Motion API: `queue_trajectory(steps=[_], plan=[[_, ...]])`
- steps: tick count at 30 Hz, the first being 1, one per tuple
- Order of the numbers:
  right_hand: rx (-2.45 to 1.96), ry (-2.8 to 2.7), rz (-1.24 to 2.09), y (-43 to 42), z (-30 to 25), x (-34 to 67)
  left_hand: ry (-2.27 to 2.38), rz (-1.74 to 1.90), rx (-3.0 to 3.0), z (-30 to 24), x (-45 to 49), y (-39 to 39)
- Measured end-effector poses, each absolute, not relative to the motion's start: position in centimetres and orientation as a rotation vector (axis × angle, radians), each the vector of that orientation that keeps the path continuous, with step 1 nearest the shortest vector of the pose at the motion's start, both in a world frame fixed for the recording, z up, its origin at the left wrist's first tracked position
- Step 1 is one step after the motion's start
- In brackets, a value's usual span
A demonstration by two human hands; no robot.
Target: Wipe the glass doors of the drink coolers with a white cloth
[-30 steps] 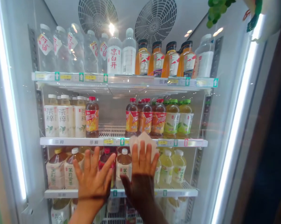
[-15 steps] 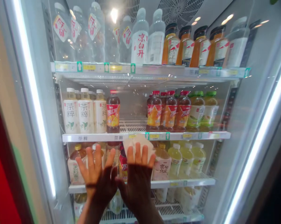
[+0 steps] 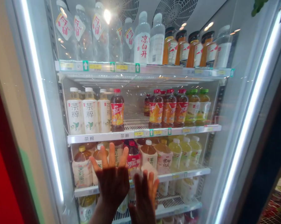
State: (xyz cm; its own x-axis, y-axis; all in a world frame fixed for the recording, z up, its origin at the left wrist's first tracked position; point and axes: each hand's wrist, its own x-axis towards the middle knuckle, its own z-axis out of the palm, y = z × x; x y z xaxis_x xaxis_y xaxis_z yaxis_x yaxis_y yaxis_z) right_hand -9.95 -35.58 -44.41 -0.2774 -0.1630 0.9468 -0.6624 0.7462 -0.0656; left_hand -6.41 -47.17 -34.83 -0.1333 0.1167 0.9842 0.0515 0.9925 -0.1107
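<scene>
My left hand lies with fingers spread against the glass door of a drinks fridge, holding nothing. Lower and to its right, my right hand presses a pale wiping cloth to the glass, its fingers stretched over it. Most of the cloth is hidden behind that hand, and whether it is paper or fabric I cannot tell. Behind the glass, close to the hands in view, stand a red-labelled tea bottle and a brown tea bottle with a white cap.
Bottles line several wire shelves inside the fridge, such as clear water bottles on top and red-capped tea bottles below. Bright light strips run up the left side and right side. Lamps reflect in the glass.
My right hand has moved down the glass with the cloth, uncovering bottles behind it. My left hand stays spread, slightly further right in view. The view has shifted a little.
</scene>
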Motion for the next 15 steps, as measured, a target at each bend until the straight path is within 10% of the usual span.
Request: queue_trajectory(steps=[7,15], plan=[[0.594,-1.751,0.605,-35.1,-37.2,-11.0,-1.708,0.003,-0.152,-34.9,-6.6,-47.3],[0.489,-1.670,0.426,-33.8,-42.4,-12.3,-1.717,-0.011,-0.135,-34.5,-6.4,-47.1]])
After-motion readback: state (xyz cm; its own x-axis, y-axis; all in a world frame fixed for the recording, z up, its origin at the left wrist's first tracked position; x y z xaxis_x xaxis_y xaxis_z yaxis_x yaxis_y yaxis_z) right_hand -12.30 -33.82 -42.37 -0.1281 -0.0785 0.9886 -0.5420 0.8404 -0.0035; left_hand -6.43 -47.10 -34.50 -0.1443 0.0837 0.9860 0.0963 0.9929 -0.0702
